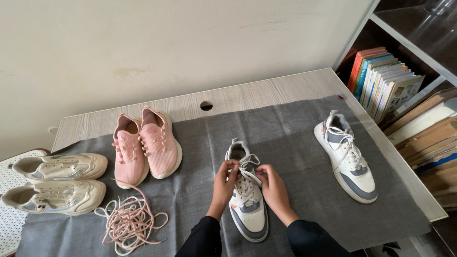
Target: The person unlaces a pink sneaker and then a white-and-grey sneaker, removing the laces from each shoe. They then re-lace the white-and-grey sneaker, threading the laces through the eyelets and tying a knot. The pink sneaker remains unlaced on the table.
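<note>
A white and grey sneaker (249,213) lies in the middle of the grey cloth (290,138), toe toward me. My left hand (224,182) pinches its white lace (248,164) near the top eyelets. My right hand (273,186) grips the same lace on the other side of the tongue. Both hands sit close together over the shoe's upper. Its matching sneaker (346,157) lies apart to the right, laced, toe also toward me.
A pair of pink sneakers (144,146) without laces stands at the left, with a loose pile of pink and white laces (128,221) in front. Two cream sneakers (57,181) lie at the far left. Bookshelves with books (385,81) stand to the right of the table.
</note>
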